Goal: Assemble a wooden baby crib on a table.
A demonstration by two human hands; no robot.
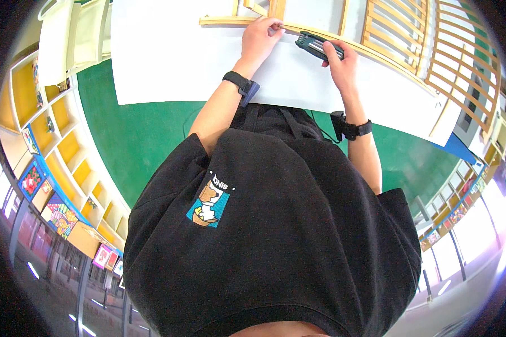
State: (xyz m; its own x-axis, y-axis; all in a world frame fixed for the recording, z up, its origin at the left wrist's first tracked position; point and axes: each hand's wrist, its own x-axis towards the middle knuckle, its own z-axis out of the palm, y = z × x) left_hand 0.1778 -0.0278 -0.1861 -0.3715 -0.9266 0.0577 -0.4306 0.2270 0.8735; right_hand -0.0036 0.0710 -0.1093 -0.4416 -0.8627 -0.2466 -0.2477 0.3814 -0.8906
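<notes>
A long light-wood rail (320,35) of a slatted frame runs across the white sheet in front of me. At its near edge, my left hand (258,40) has thumb and fingertips pressed together; any small thing between them is too hard to make out. To the right, my right hand (343,60) grips a dark green-black folding hex key set (314,46), its several metal keys lying along the handle. The tool's far end points toward the rail, close beside the left fingertips. An upright wooden post (276,10) meets the rail just beyond my left hand.
Slatted wooden panels (396,28) lie at the far right, with a curved slatted piece (465,62) beyond them. The white sheet (168,67) covers the work surface over a green floor (118,135). A pale chair (76,39) stands far left, near yellow-backed shelves (62,118).
</notes>
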